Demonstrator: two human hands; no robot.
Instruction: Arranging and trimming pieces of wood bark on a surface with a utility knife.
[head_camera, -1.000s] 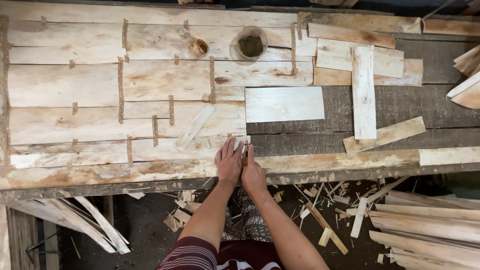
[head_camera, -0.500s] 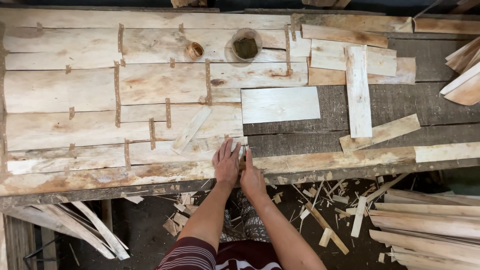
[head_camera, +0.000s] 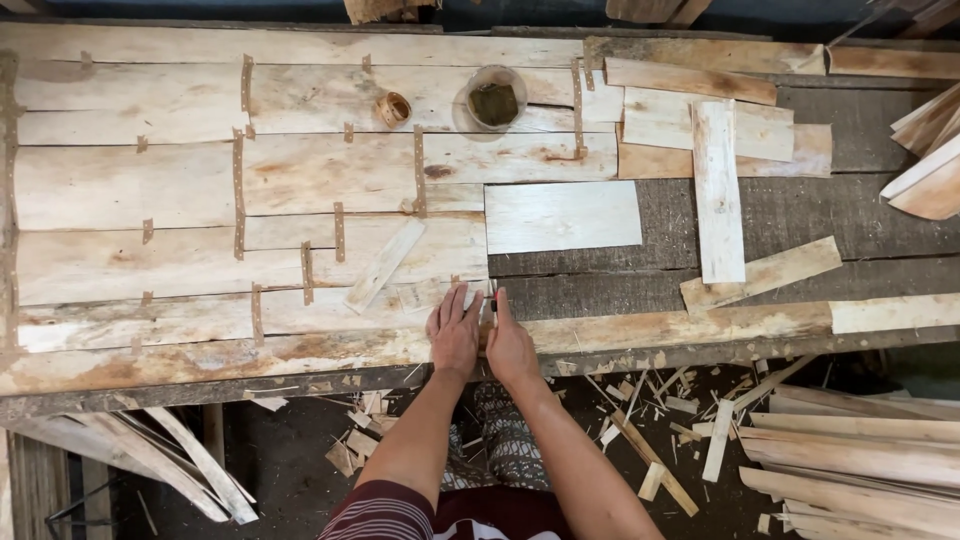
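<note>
We have both hands side by side at the near edge of the worktop (head_camera: 700, 225). Our left hand (head_camera: 455, 335) lies flat, fingers together, pressing on the pale veneer sheet (head_camera: 230, 265) where its end meets the long edge strip (head_camera: 640, 328). Our right hand (head_camera: 510, 345) stands edge-on against that joint; whether its fingers pinch anything we cannot tell. We judge a seam is being pressed down here. A loose rectangular sheet (head_camera: 562, 216) lies just beyond.

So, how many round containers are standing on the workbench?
2. A small tan roll-like cup stands on the joined veneer sheet; a larger clear cup with dark contents stands just right of it. Both are far from the hands.
</note>
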